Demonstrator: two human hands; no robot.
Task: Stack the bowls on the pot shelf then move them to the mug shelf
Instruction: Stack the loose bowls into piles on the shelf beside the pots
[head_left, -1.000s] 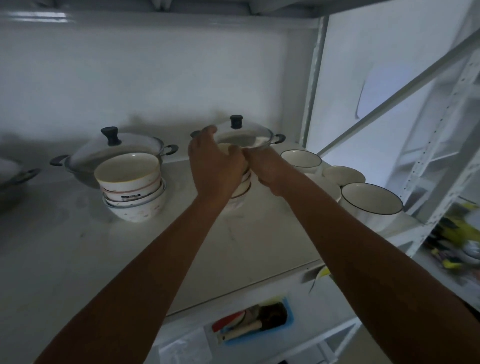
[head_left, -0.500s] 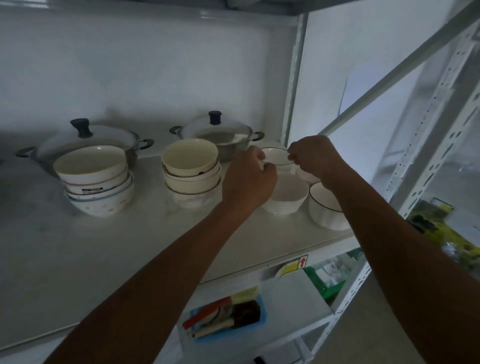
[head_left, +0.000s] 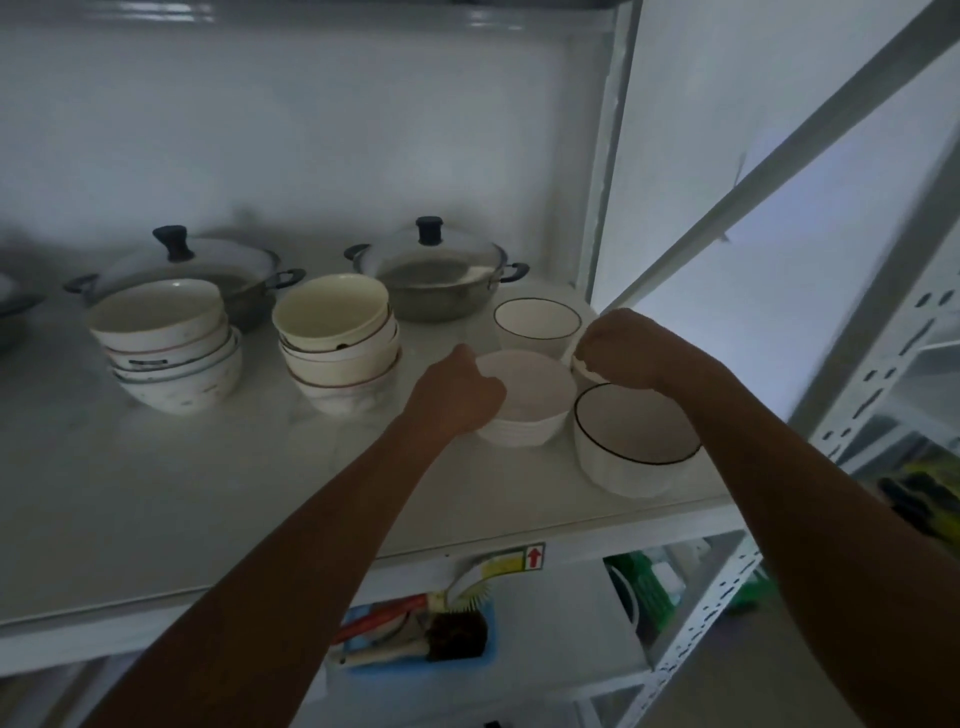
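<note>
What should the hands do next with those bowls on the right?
Probably lift one loose bowl into another. The left hand grips the ribbed white bowl and the right hand pinches the rim of a mostly hidden bowl. Two black-rimmed bowls also sit single, while two stacks are already built.

A sticker (head_left: 514, 560) is showing a red upward arrow on the shelf's front edge (head_left: 623, 535). Its remaining print is proving illegible.
</note>
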